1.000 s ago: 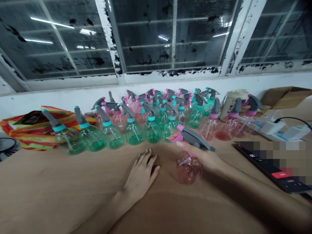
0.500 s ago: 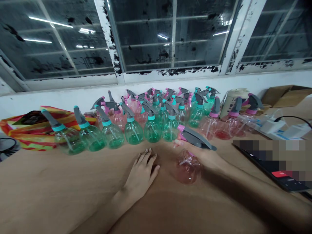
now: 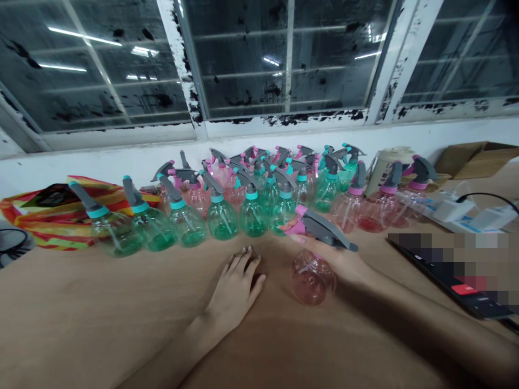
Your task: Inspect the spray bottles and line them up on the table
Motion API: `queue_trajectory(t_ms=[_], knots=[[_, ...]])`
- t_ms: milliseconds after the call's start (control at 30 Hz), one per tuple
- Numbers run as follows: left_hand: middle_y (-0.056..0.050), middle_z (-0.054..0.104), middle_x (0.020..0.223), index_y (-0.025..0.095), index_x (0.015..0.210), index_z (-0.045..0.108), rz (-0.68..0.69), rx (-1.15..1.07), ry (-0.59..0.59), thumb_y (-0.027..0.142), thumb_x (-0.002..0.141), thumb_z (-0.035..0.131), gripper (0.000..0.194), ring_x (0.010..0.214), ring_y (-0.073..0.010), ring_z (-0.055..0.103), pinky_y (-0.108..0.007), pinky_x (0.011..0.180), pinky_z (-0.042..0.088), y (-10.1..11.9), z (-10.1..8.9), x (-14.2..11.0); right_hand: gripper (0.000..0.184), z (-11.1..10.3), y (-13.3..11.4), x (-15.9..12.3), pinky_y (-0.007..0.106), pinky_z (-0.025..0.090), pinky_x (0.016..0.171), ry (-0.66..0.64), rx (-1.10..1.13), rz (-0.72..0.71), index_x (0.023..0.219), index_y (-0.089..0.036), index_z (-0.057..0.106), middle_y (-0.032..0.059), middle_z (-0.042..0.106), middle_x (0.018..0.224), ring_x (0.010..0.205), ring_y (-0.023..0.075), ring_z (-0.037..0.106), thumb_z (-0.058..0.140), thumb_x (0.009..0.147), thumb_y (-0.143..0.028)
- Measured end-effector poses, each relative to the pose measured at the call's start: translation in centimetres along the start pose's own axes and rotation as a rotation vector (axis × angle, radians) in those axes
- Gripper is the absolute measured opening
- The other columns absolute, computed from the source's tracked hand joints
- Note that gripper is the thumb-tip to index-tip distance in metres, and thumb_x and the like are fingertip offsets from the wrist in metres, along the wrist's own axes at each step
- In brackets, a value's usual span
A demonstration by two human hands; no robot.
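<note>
My right hand (image 3: 324,249) is wrapped round the neck and trigger of a pink spray bottle (image 3: 311,281). The bottle has a clear pink round body, a grey head and a pink nozzle that points away to the left. Its head is tilted, and part of the neck is hidden by my fingers. To its left, my left hand (image 3: 237,286) lies flat on the wooden table (image 3: 121,319), fingers spread, holding nothing. A green spray bottle (image 3: 254,216) with a turquoise collar stands beyond my left fingertips.
Several green and pink spray bottles (image 3: 190,224) stand in rows along the wall. At left lies a striped bag (image 3: 60,227). On the right are a phone (image 3: 441,281), a white power strip (image 3: 466,219), an open cardboard box (image 3: 472,162) and a pale container (image 3: 389,162).
Half a second ago the pink trigger was hidden, pulled in by my right fingers; now it shows forward again. The bottle shifted very slightly. My left hand has stayed still.
</note>
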State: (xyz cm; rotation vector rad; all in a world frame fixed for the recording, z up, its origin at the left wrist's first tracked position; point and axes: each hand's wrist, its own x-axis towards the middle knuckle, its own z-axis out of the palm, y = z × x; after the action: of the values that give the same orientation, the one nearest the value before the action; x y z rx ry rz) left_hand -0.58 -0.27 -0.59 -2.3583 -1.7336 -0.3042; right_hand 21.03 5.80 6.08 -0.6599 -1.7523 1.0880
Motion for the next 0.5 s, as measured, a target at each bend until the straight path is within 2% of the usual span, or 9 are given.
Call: queue_trajectory(t_ms=[100,233,333,500], knots=[[-0.014,0.049,0.133,0.013,0.124,0.052,-0.001,-0.003,-0.005,0.03,0.094,0.042,0.036,0.126,-0.0274,0.042,-0.046,0.104,0.034,-0.03,0.02,0.02,0.017,-0.12,0.17,0.0,0.041,0.047,0.088,0.0,-0.031,-0.017,0.096,-0.032,0.068,-0.0003,0.07,0.08,0.092,0.0231,0.064,0.063,0.08,-0.035],[-0.012,0.05,0.133,0.015,0.124,0.051,0.002,-0.018,0.02,0.031,0.095,0.04,0.035,0.126,-0.0268,0.042,-0.046,0.104,0.034,-0.15,0.14,-0.06,0.017,-0.09,0.12,0.1,0.038,0.048,0.084,0.001,-0.033,0.003,0.097,-0.031,0.066,-0.0001,0.069,0.086,0.089,0.0212,0.064,0.062,0.08,-0.035],[-0.012,0.05,0.133,0.016,0.123,0.051,0.005,-0.03,0.038,0.033,0.095,0.038,0.035,0.126,-0.0269,0.042,-0.046,0.103,0.035,-0.21,0.25,-0.11,0.01,-0.09,-0.08,0.07,0.035,0.048,0.082,0.025,-0.062,0.023,0.087,-0.029,0.065,-0.0004,0.068,0.088,0.088,0.02,0.064,0.063,0.079,-0.034],[-0.013,0.051,0.132,0.015,0.123,0.051,0.014,-0.025,0.037,0.033,0.096,0.037,0.036,0.125,-0.0272,0.043,-0.047,0.103,0.034,-0.21,0.23,-0.11,0.014,-0.29,0.38,-0.27,0.03,0.047,0.06,0.063,-0.177,0.084,0.073,-0.024,0.063,-0.0004,0.064,0.073,0.063,0.0157,0.058,0.061,0.08,-0.036]])
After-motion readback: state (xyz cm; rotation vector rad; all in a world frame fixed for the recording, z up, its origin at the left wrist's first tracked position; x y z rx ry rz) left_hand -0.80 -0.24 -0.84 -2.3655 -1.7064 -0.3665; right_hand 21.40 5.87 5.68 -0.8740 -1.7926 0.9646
